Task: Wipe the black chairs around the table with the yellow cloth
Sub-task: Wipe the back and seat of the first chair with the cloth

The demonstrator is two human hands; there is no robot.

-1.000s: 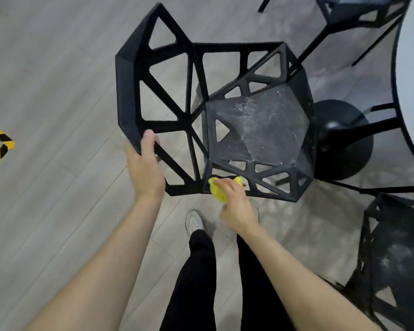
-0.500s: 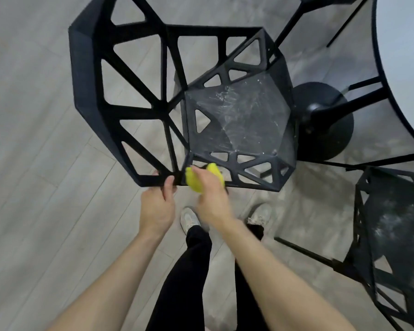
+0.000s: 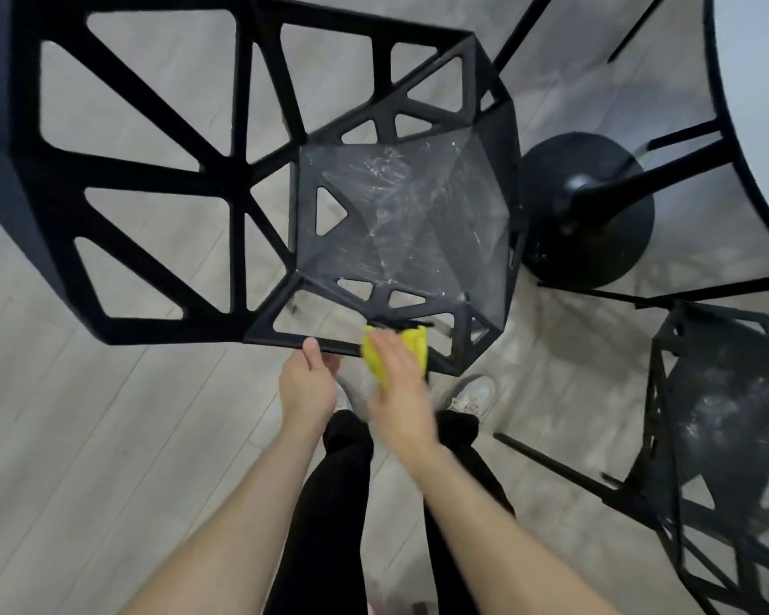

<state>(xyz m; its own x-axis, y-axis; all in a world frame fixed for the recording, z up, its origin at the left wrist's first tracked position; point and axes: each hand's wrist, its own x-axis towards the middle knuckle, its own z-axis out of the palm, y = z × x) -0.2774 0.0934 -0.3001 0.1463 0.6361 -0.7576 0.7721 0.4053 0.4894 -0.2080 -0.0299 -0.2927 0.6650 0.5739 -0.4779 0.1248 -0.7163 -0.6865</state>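
Yellow cloth point(image 3: 411, 348) bunched under right hand point(image 3: 396, 383), fingers curled round it, pressed on chair point(image 3: 400, 224) rim nearest the feet. Left hand point(image 3: 307, 383) just beside, gripping same rim, thumb on top.

right hand point(image 3: 398, 375) blurred, yellow cloth point(image 3: 414, 344) half-hidden

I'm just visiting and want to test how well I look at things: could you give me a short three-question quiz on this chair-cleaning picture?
1. True or false: the right hand holds the yellow cloth against the black chair's near edge.
2. Which is the left hand doing? A) gripping the chair's edge B) hanging free C) resting on the table
3. Fill in: the seat's whitish smears show it is not yet ____.

Key: 1 true; 2 A; 3 wiped
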